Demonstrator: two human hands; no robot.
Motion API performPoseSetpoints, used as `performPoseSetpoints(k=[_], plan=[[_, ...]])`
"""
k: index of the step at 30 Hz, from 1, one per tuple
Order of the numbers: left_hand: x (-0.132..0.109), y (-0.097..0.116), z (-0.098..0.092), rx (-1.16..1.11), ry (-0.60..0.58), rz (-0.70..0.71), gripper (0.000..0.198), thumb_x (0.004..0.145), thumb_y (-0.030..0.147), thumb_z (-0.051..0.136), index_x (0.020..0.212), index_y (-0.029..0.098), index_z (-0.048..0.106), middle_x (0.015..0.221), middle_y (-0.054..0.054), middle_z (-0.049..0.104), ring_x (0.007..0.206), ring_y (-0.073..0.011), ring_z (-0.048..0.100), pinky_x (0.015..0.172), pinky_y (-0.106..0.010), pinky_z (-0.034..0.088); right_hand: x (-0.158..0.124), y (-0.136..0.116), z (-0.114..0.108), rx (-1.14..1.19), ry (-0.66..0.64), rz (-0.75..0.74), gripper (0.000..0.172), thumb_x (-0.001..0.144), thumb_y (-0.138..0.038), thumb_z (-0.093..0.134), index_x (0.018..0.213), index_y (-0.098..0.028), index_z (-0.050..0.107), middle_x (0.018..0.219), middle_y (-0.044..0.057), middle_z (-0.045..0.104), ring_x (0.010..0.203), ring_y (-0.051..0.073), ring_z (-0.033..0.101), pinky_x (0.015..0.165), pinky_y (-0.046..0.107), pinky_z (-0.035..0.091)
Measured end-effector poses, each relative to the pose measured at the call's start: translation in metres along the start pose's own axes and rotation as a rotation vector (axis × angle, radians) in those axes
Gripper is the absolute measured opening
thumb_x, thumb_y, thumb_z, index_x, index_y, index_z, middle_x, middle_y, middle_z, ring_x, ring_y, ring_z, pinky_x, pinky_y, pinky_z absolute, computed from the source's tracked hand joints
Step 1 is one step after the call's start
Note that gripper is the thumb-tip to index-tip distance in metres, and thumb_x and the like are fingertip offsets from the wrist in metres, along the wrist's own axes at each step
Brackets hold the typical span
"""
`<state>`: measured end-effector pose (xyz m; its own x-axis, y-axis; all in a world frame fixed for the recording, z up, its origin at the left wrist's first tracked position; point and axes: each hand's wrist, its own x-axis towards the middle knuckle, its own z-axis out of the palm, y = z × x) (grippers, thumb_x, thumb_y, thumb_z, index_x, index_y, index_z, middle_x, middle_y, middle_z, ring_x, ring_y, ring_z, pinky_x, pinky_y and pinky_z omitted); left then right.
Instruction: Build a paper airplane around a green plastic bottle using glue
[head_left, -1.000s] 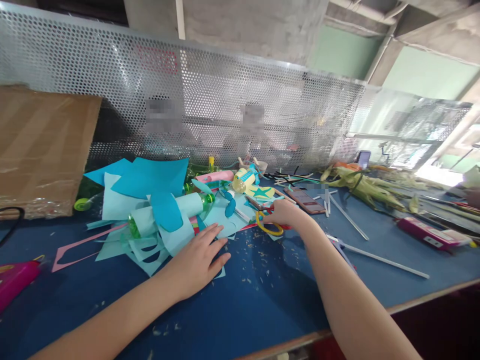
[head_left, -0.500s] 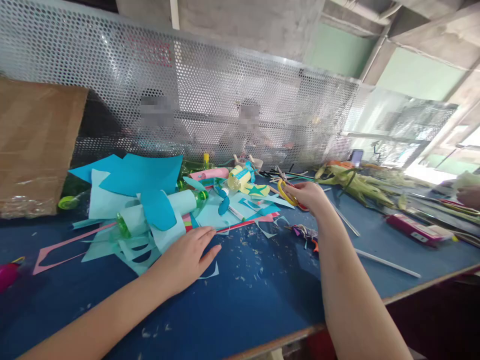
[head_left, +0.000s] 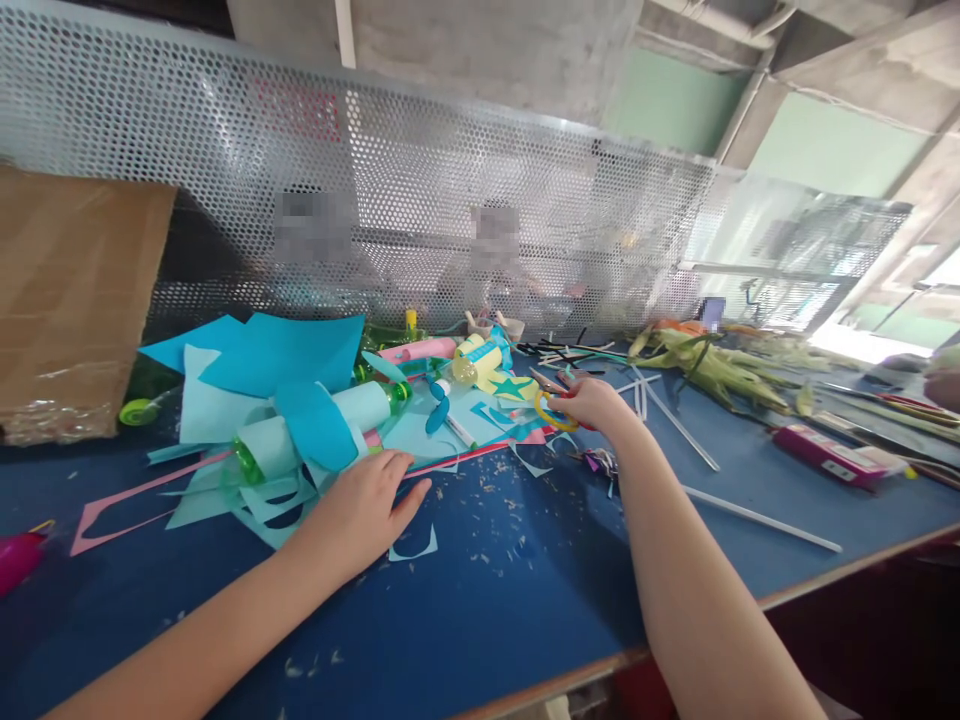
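My left hand (head_left: 365, 508) rests on the blue table at the front edge of the paper pile, thumb apart from the fingers, holding nothing. Beside it lies a green bottle wrapped in light blue paper (head_left: 264, 437), with a darker blue paper band (head_left: 319, 425) around it. In my right hand (head_left: 596, 403) is a pair of scissors with yellow handles (head_left: 541, 408), above the pile's right end. A yellow paper piece with a green star (head_left: 514, 387) lies just left of the scissors. A marker (head_left: 460, 432) lies on light blue paper between my hands.
A perforated metal screen (head_left: 450, 250) runs along the back, with people behind it. Cardboard (head_left: 79, 300) stands at left. Corn husks (head_left: 686, 360), white sticks (head_left: 765, 518) and a magenta box (head_left: 829, 455) lie at right. Another person's hand (head_left: 943, 388) shows at the right edge.
My right hand has moved left and slightly down with the scissors, closer to the paper pile. My left hand has shifted slightly left, uncovering more of a curved light blue scrap.
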<state>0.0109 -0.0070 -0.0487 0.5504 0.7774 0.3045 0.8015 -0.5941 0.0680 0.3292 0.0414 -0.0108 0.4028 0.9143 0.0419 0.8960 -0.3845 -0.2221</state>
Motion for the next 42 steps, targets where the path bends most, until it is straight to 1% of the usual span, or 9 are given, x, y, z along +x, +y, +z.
performPoseSetpoints(k=[6,12,18,23,25,28,32,36,42], plan=[[0.000,0.002,-0.007,0.047,0.011,-0.041,0.040,0.094,0.042,0.033,0.091,0.014,0.061,0.086,-0.012,0.066,0.082,-0.0271,0.065,0.068,-0.037,0.052,0.006,-0.011,0.015,-0.066,-0.009,-0.011,0.048,0.070,-0.047,0.061,0.098,-0.009,0.071,0.098,0.018,0.070,0.095,0.030,0.064,0.074,0.033,0.048],[0.000,-0.001,-0.003,0.069,-0.001,-0.020,0.033,0.092,0.038,0.038,0.093,0.013,0.060,0.090,-0.013,0.065,0.087,-0.0276,0.064,0.071,-0.037,0.052,0.010,-0.014,0.025,-0.088,0.022,-0.027,0.051,0.073,-0.046,0.060,0.107,-0.009,0.068,0.105,0.019,0.069,0.107,0.032,0.060,0.082,0.035,0.047],[-0.002,-0.002,0.001,0.072,0.017,-0.019,0.028,0.091,0.035,0.043,0.095,0.014,0.061,0.090,-0.011,0.065,0.087,-0.0269,0.064,0.071,-0.037,0.053,0.010,-0.013,0.027,-0.043,0.067,-0.008,0.049,0.073,-0.047,0.059,0.101,-0.009,0.069,0.100,0.019,0.070,0.099,0.032,0.064,0.077,0.035,0.048],[0.000,-0.001,-0.003,0.088,0.178,0.068,0.023,0.090,0.031,0.047,0.088,0.013,0.062,0.101,-0.014,0.061,0.093,-0.0270,0.061,0.080,-0.040,0.053,0.008,-0.011,0.017,0.026,0.128,-0.009,0.044,0.074,-0.048,0.054,0.091,-0.011,0.071,0.090,0.017,0.072,0.091,0.030,0.066,0.070,0.031,0.047],[0.010,0.001,-0.009,0.106,0.200,0.095,0.022,0.090,0.027,0.046,0.088,0.012,0.063,0.104,-0.015,0.060,0.097,-0.0276,0.060,0.082,-0.041,0.052,0.006,-0.013,0.012,0.059,0.153,-0.022,0.043,0.074,-0.050,0.053,0.088,-0.013,0.072,0.086,0.015,0.072,0.090,0.029,0.066,0.070,0.030,0.046],[0.042,0.009,-0.019,0.104,0.056,0.100,0.021,0.091,0.017,0.042,0.092,0.013,0.063,0.101,-0.012,0.062,0.098,-0.0247,0.059,0.087,-0.039,0.048,0.002,-0.016,0.007,0.105,0.185,-0.042,0.042,0.074,-0.050,0.052,0.089,-0.015,0.072,0.085,0.013,0.073,0.092,0.029,0.065,0.072,0.029,0.045],[0.102,0.017,-0.021,0.130,-0.029,-0.005,0.019,0.090,0.019,0.048,0.100,0.009,0.062,0.102,-0.015,0.064,0.102,-0.0270,0.057,0.090,-0.041,0.046,-0.004,-0.017,0.004,0.149,0.207,-0.049,0.041,0.072,-0.046,0.055,0.093,-0.015,0.072,0.089,0.013,0.073,0.094,0.029,0.065,0.074,0.029,0.046],[0.148,0.013,-0.010,0.170,-0.081,-0.166,0.030,0.087,0.025,0.058,0.110,0.006,0.058,0.103,-0.017,0.063,0.101,-0.0284,0.059,0.085,-0.043,0.049,-0.008,-0.016,0.001,0.181,0.230,-0.038,0.041,0.071,-0.043,0.057,0.096,-0.014,0.072,0.093,0.013,0.073,0.096,0.029,0.064,0.077,0.030,0.046],[0.167,0.001,0.006,0.188,-0.123,-0.286,0.034,0.090,0.032,0.056,0.120,0.016,0.054,0.119,-0.009,0.057,0.099,-0.0217,0.060,0.081,-0.042,0.052,-0.011,-0.014,-0.006,0.233,0.283,-0.043,0.039,0.070,-0.043,0.058,0.096,-0.017,0.072,0.090,0.010,0.074,0.093,0.028,0.065,0.076,0.029,0.047]])
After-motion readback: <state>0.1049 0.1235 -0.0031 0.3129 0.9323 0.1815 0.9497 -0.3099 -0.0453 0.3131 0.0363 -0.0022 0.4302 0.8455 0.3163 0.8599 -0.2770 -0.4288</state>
